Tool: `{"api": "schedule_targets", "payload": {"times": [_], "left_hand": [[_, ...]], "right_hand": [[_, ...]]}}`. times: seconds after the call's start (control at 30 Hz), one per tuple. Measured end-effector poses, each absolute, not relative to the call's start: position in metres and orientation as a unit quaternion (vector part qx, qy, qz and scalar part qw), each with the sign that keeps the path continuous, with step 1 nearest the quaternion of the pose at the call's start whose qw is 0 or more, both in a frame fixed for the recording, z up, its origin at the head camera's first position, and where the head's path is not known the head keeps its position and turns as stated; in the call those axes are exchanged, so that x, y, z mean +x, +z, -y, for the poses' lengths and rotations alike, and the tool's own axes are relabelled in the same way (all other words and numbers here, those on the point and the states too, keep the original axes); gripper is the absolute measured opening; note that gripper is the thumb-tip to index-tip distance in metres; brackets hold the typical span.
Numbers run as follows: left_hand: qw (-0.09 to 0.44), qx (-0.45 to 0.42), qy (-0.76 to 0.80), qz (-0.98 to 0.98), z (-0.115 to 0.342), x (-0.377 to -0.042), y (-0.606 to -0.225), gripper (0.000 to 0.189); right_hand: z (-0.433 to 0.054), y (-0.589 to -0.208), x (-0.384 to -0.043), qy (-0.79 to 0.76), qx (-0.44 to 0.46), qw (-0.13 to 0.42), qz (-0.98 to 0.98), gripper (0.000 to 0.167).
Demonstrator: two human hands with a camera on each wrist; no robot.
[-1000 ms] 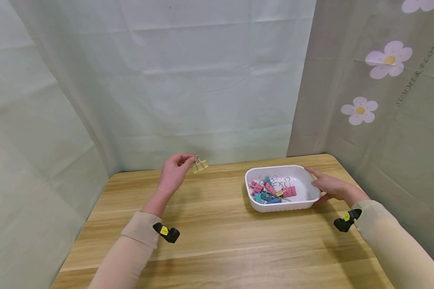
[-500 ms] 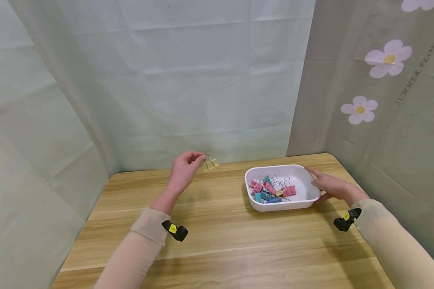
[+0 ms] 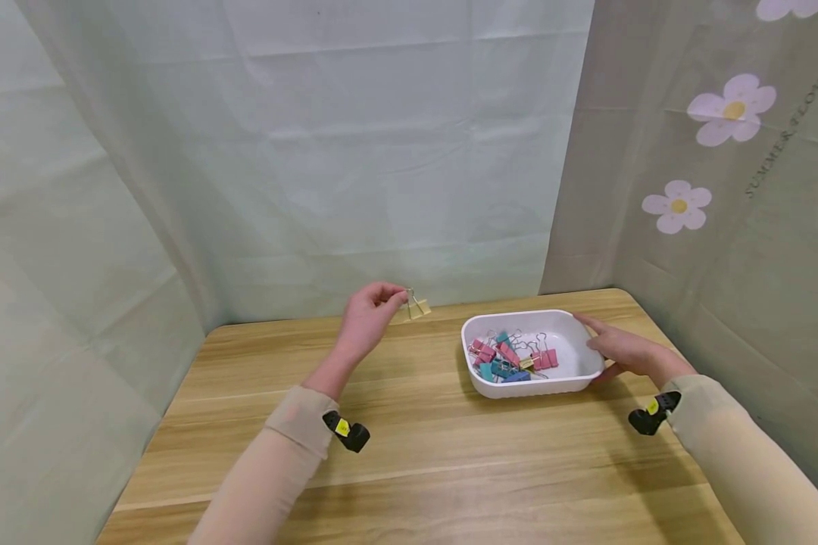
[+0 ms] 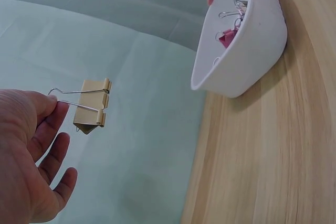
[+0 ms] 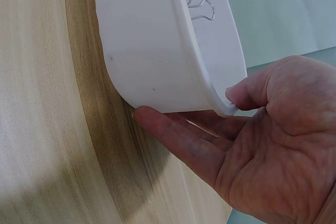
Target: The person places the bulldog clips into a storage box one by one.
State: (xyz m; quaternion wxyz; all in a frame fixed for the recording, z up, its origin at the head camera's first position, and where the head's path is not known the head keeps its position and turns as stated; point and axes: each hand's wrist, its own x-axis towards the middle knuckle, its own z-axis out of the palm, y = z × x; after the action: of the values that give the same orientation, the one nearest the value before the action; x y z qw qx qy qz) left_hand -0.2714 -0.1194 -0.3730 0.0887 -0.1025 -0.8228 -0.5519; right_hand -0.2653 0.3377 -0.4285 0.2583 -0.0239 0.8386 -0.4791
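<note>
Between thumb and forefinger my left hand (image 3: pixel 366 322) pinches a yellow binder clip (image 4: pixel 92 103) by its wire handle, held up over the back of the table. To the right stands a white plastic tray (image 3: pixel 559 389), with several pink, teal, blue and yellow binder clips heaped toward its left end. My right hand (image 3: pixel 630 353) grips the tray's right end. In the right wrist view the thumb lies over the rim on the inside, and the fingers reach under the outer wall.
The wooden table (image 3: pixel 409 454) has its back edge close to a pale green cloth backdrop (image 3: pixel 395 151). Another cloth with printed flowers (image 3: pixel 733 111) hangs at the right. A small black camera (image 3: pixel 348 432) is worn on the left wrist.
My left hand has moved right and slightly up, carrying the yellow binder clip nearer the tray. The right hand and the tray have stayed in place.
</note>
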Motion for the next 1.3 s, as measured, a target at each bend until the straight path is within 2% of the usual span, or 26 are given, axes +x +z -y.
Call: {"api": "schedule_targets", "payload": {"times": [1.3], "left_hand": [[0.067, -0.145, -0.508, 0.846, 0.064, -0.265, -0.386, 0.016]], "right_hand": [[-0.339, -0.432, -0.267, -0.482, -0.019, 0.254, -0.838, 0.071]]}}
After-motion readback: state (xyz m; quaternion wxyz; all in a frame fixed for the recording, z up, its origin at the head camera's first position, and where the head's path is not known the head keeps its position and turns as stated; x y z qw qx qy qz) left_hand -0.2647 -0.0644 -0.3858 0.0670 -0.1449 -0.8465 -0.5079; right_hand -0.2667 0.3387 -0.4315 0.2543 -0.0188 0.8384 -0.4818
